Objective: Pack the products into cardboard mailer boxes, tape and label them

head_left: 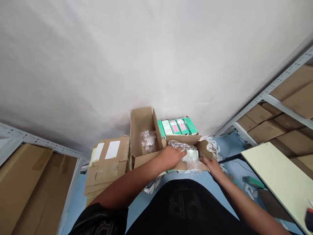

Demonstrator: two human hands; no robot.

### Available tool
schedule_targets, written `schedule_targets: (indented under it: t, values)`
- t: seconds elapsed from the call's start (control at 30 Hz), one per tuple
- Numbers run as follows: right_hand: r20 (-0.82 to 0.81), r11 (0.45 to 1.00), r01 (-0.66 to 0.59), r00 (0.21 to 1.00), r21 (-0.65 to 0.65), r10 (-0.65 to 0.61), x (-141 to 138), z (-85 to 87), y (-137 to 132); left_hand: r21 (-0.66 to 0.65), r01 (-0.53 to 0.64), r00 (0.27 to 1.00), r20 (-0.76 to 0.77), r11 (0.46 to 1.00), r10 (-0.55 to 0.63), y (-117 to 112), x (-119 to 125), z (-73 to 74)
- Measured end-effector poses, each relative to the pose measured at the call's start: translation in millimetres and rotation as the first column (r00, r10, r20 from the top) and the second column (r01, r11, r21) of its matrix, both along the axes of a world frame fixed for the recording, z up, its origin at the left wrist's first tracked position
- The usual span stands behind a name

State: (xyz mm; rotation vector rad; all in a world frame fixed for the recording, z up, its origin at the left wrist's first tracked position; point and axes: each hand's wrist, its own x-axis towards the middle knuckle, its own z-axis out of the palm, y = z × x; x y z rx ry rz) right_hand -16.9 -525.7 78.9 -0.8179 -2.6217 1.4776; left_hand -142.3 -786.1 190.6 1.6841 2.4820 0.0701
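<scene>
My left hand (pixel 171 156) reaches into a small open cardboard box (pixel 204 148) on the floor, its fingers closed on a packet in clear plastic wrap (pixel 190 156) with green and white showing through. My right hand (pixel 212 167) grips the near right corner of that box. Behind it an open carton holds a row of green and white packages (pixel 177 126), some with pink labels. To the left stands a taller open carton (pixel 140 130) with crumpled clear plastic (pixel 148 140) inside.
A flattened, taped carton with white labels (pixel 107 160) lies at the left. Metal shelving with brown cartons (pixel 281 120) lines the right, more cartons (pixel 29 182) the left. A pale tabletop (pixel 281 176) juts in at right. White paper scraps (pixel 215 148) litter the blue floor.
</scene>
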Motion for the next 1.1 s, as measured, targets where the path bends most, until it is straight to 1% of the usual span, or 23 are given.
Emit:
schedule_targets:
  t: [0.03, 0.1, 0.17, 0.27, 0.3, 0.37, 0.4, 0.43, 0.47, 0.5, 0.53, 0.57, 0.6, 0.63, 0.7, 0.8, 0.87, 0.93, 1.0, 1.03, 1.1]
  values:
    - [0.025, 1.000, 0.007, 1.000, 0.008, -0.007, 3.8, 4.5, -3.3, -0.062, 0.035, 0.998, 0.046, 0.997, -0.032, 7.2, 1.1, -7.4]
    - [0.068, 0.999, 0.002, 0.998, 0.045, -0.005, 13.5, 11.5, -9.4, -0.146, 0.093, 0.990, 0.121, 0.985, -0.075, 19.5, 3.4, -17.3]
    - [0.099, 0.997, -0.006, 0.995, 0.076, -0.001, 25.7, 15.2, -13.9, -0.187, 0.128, 0.983, 0.156, 0.974, -0.099, 31.3, 6.8, -22.2]
    - [0.124, 0.998, 0.032, 0.992, 0.057, -0.039, 46.7, 15.5, -15.9, -0.199, 0.117, 0.985, 0.149, 0.973, -0.088, 50.9, 15.7, -25.5]
    - [0.127, 0.998, 0.057, 0.990, 0.040, -0.062, 53.9, 14.7, -14.8, -0.173, 0.091, 0.989, 0.132, 0.981, -0.068, 58.0, 19.7, -26.2]
    - [0.127, 0.994, 0.110, 0.986, 0.005, -0.110, 67.8, 12.7, -9.8, -0.066, 0.045, 0.997, 0.070, 0.997, -0.040, 72.5, 28.9, -27.4]
    - [0.125, 0.991, 0.136, 0.983, -0.011, -0.133, 74.4, 11.8, -5.8, 0.001, 0.057, 0.998, 0.032, 0.998, -0.057, 80.1, 34.0, -28.0]
    - [0.122, 0.987, 0.157, 0.981, -0.024, -0.153, 80.6, 11.0, -0.7, 0.061, 0.111, 0.994, -0.002, 0.992, -0.111, 88.2, 39.2, -28.7]
    - [0.119, 0.985, 0.171, 0.979, -0.035, -0.166, 86.7, 10.4, 5.2, 0.104, 0.204, 0.979, -0.020, 0.973, -0.203, 96.9, 44.6, -29.7]
    - [0.117, 0.983, 0.180, 0.978, -0.040, -0.174, 92.5, 10.1, 12.2, 0.126, 0.315, 0.949, -0.016, 0.941, -0.315, 106.3, 50.0, -31.1]
    - [0.116, 0.982, 0.184, 0.977, -0.042, -0.178, 98.5, 9.8, 20.0, 0.128, 0.416, 0.907, 0.010, 0.900, -0.420, 116.8, 55.3, -33.0]
    - [0.116, 0.982, 0.187, 0.977, -0.041, -0.181, 104.6, 9.7, 28.7, 0.112, 0.487, 0.868, 0.053, 0.866, -0.494, 128.6, 60.7, -35.4]
    - [0.119, 0.981, 0.190, 0.976, -0.038, -0.184, 111.2, 9.4, 38.3, 0.084, 0.519, 0.845, 0.101, 0.851, -0.525, 141.7, 66.1, -38.2]
    - [0.127, 0.980, 0.194, 0.974, -0.035, -0.188, 118.3, 8.9, 48.6, 0.044, 0.516, 0.844, 0.145, 0.855, -0.517, 156.4, 71.8, -41.5]
    - [0.154, 0.978, 0.206, 0.968, -0.027, -0.199, 134.3, 6.6, 71.4, -0.046, 0.440, 0.885, 0.191, 0.897, -0.424, 190.2, 85.3, -48.7]
    - [0.192, 0.967, 0.253, 0.951, -0.024, -0.244, 162.2, -0.7, 109.7, -0.120, 0.320, 0.938, 0.183, 0.940, -0.295, 249.5, 113.9, -60.4]
    - [0.193, 0.948, 0.315, 0.934, -0.051, -0.300, 182.4, -6.8, 137.0, -0.145, 0.266, 0.957, 0.160, 0.953, -0.242, 290.3, 137.8, -67.1]
    - [0.176, 0.926, 0.368, 0.920, -0.081, -0.350, 202.9, -12.2, 165.2, -0.173, 0.269, 0.957, 0.157, 0.947, -0.243, 328.7, 160.4, -70.7]
    - [0.164, 0.914, 0.397, 0.910, -0.077, -0.381, 223.6, -16.3, 193.5, -0.187, 0.334, 0.934, 0.195, 0.924, -0.299, 362.6, 176.7, -68.3]
    - [0.165, 0.909, 0.411, 0.903, -0.067, -0.396, 233.8, -17.8, 207.4, -0.179, 0.387, 0.910, 0.231, 0.904, -0.343, 377.6, 181.7, -64.3]
    - [0.168, 0.886, 0.459, 0.880, -0.060, -0.445, 253.3, -20.4, 233.5, -0.124, 0.486, 0.847, 0.311, 0.865, -0.432, 403.4, 186.1, -51.0]
